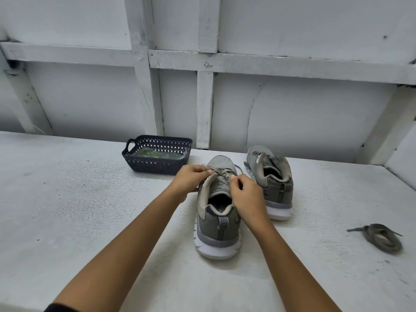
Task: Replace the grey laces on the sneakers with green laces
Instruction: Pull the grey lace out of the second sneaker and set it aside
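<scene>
No word, brand or number can be read. The sneaker (208, 231) whose grey lace (221, 170) the left grip (191, 178) and right grip (247, 197) pinch shows only a chevron heel tab (222, 226); the packet (157, 154) in the basket (157, 138) beyond them is blurred.

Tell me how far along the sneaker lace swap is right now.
Done: one grey lace lies coiled on the table, and the far sneaker looks unlaced. In hand: left hand and right hand pinch the near sneaker's lace. Remaining: the green laces sit in the basket.

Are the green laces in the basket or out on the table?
In. A green packet lies inside the dark basket, presumably the laces; no green shows on the sneakers or the table.
</scene>
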A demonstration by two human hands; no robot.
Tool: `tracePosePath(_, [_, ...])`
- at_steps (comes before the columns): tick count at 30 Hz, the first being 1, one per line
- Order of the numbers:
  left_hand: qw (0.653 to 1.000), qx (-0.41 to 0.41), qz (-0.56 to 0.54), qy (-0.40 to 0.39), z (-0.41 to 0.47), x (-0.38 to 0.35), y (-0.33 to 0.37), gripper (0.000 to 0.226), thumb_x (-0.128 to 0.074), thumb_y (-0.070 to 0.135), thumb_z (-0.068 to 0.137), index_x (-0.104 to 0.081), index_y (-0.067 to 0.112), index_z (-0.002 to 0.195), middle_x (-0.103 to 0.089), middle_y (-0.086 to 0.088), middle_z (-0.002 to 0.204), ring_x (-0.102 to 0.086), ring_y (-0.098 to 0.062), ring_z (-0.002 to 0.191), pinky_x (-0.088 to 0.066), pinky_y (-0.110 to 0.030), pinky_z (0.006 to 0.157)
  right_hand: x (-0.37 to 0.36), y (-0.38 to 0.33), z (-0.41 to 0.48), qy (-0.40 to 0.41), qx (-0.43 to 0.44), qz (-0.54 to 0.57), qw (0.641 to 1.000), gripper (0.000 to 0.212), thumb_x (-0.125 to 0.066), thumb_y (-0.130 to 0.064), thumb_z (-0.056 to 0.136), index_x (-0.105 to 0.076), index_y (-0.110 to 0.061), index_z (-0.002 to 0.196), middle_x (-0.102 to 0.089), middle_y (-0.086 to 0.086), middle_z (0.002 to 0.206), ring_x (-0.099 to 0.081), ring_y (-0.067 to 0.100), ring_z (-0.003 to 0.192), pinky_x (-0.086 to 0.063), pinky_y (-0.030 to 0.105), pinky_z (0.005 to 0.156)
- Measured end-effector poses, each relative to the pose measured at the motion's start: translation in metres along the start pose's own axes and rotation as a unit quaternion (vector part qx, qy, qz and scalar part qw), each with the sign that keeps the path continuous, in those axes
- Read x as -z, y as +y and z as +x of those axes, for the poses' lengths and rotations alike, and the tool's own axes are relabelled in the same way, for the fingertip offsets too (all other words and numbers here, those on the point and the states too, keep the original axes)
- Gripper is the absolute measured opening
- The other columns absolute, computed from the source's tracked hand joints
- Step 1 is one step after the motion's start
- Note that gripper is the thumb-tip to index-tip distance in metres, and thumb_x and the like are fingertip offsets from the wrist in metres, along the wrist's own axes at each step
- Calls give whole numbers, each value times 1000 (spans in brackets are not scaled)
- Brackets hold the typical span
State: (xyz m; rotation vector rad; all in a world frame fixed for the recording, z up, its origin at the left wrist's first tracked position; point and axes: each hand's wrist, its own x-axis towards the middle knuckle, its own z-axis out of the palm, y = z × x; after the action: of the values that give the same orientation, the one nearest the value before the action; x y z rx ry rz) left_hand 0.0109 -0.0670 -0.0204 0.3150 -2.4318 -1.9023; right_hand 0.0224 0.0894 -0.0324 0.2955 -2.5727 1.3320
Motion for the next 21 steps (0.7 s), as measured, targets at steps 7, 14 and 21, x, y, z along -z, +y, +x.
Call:
tracePosePath(7, [997,-54,43,36,3,14,10,21,-55,17,94,-61,14,75,-60,1,73,-51,-6,65,-37,-15,53,2,-1,0,-20,6,-9,1000,29,-42,-30,97,-45,-17,71,-55,8,77,-49,22,74,-33,30,65])
tracePosePath(14, [954,-4,299,7,12,56,6,28,-45,18,96,-56,8,72,-59,-8,74,-50,-18,65,-46,-33,70,20,-8,19,-73,-19,-31,997,38,-37,-27,100,-65,-2,92,-64,12,90,-57,27,90,-40,32,74])
tracePosePath(21, [866,-74,494,-24,14,38,6,30,-40,7,92,-56,3,116,-53,-16,124,-54,-28,107,-44,-36,91,22,-8,80,-166,38,-200,965,34,-48,-9,92,-60,-14,123,-63,5,123,-53,22,119,-32,42,109])
